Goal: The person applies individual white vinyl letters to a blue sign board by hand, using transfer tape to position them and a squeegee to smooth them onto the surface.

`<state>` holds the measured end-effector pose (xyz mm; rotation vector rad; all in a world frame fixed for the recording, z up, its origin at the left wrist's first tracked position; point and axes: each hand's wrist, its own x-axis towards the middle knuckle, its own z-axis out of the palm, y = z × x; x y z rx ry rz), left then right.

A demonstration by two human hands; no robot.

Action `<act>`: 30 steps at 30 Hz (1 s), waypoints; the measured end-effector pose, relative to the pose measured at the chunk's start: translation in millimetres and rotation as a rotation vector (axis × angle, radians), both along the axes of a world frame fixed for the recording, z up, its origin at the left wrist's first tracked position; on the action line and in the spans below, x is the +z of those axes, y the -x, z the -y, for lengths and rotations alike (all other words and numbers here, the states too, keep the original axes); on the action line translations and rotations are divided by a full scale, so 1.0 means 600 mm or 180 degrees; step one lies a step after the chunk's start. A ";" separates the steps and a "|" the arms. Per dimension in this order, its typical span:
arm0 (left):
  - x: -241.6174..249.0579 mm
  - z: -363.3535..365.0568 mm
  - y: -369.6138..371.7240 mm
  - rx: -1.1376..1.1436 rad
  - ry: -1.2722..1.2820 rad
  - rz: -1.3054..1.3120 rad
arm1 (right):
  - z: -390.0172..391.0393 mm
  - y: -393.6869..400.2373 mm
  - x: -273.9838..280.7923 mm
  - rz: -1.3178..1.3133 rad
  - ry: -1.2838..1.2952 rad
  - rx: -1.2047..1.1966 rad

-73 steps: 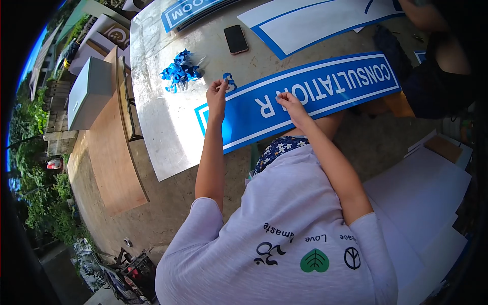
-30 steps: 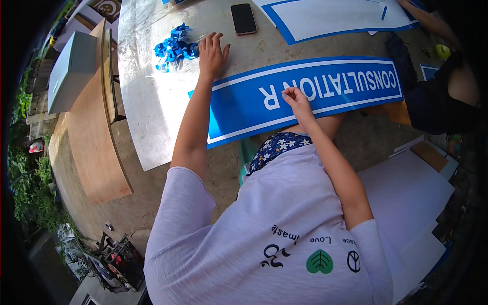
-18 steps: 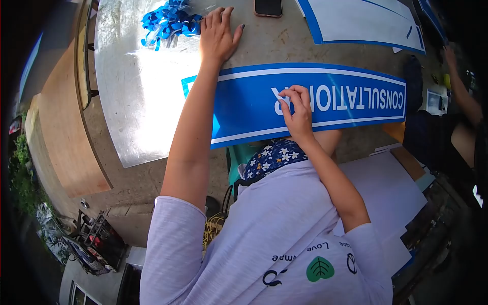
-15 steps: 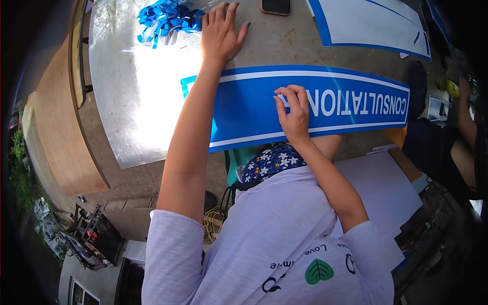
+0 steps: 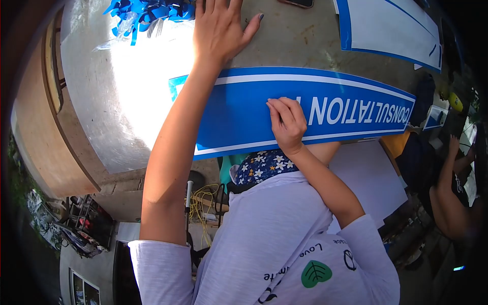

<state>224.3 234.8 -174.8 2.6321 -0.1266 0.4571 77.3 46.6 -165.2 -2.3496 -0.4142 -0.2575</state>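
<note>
A long blue sign with a white border line and upside-down white letters reading "CONSULTATION" lies on the metal table. Palm down on the table beyond the sign, my left hand has its thumb spread, and its forearm crosses the sign's left part. Over the middle of the sign, just left of the letters, my right hand is closed in a pinch. Anything between its fingertips is too small to make out. Part of a white letter shows beside its fingers.
Tangled blue strips lie by my left fingertips. A phone is at the top edge. Another white sign with a blue border lies at the upper right. Another person's arm shows at the far right.
My right hand has shifted slightly left along the sign, its fingers drawn closer together. More of the space after the letters is uncovered. The view has also shifted; my left hand stays flat.
</note>
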 end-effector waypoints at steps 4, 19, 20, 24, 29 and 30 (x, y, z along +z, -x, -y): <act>-0.001 0.000 0.000 0.0015 -0.0014 0.0007 | 0.002 0.001 -0.002 0.0057 0.0092 0.0038; 0.009 0.006 0.004 0.0001 -0.0158 -0.0126 | 0.006 0.004 -0.008 0.0264 0.0088 0.0145; 0.010 0.006 0.004 -0.0001 -0.0137 -0.0118 | 0.007 0.003 -0.009 0.0287 0.0064 0.0179; 0.013 0.008 0.004 0.0022 -0.0163 -0.0113 | 0.008 0.002 -0.010 0.0322 0.0038 0.0185; 0.016 0.009 0.005 -0.0005 -0.0108 -0.0156 | 0.007 0.003 -0.010 0.0307 0.0123 0.0184; 0.016 0.009 0.005 -0.0006 -0.0107 -0.0156 | 0.007 0.002 -0.009 0.0301 0.0125 0.0181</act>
